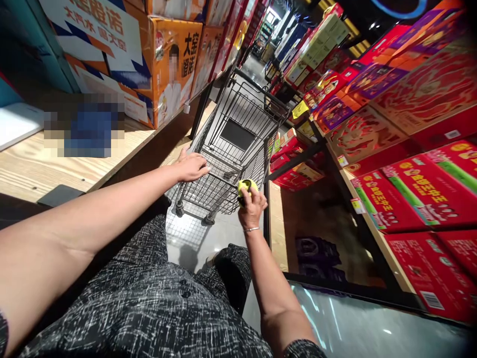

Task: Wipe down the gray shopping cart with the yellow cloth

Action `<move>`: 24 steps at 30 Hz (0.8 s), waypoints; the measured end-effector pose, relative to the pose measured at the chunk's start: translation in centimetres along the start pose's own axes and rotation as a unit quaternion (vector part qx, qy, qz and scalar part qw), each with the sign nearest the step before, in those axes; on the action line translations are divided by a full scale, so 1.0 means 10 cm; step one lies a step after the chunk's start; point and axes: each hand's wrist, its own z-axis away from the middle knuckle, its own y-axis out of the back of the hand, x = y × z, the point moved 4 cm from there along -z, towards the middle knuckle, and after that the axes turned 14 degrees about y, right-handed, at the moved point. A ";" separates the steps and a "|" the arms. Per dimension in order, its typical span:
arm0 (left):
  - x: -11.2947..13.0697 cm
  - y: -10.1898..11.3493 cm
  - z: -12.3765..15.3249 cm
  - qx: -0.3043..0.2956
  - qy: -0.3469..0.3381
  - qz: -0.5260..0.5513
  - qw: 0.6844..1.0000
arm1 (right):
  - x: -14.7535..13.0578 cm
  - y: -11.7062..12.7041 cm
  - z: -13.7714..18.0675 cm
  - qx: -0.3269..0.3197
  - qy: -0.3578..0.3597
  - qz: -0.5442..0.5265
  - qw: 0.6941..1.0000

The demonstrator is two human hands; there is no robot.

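Note:
A black wire shopping cart [240, 144] stands in front of me in the aisle. My left hand [191, 166] is on the left part of the cart's handle [222, 180], its fingers curled over the bar. At the handle's right end, my right hand [253, 201] has its fingers closed on a small yellow and black thing [245, 187]. Its kind is not clear, and the fingers partly cover it. Whether that hand also grips the bar is hidden. No goods show in the cart's wire basket.
Orange drink cartons [175, 69] are stacked on a wooden shelf [22, 171] at left. Red gift boxes [421, 186] fill the right shelf [385, 248], close beside the cart. Dark purple items [318, 253] lie low under it. The tiled aisle floor [255, 67] runs on ahead.

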 end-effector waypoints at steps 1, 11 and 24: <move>0.05 0.00 0.02 0.007 -0.011 0.002 1.000 | -0.13 -0.14 -0.02 0.005 0.023 -0.011 1.000; 0.05 -0.18 0.14 0.000 -0.111 0.055 0.992 | -1.13 -1.38 0.39 -0.187 0.231 -0.070 0.952; -0.09 0.07 -0.34 -0.004 0.018 -0.047 0.999 | -0.39 -0.33 -0.29 0.184 0.135 0.037 0.973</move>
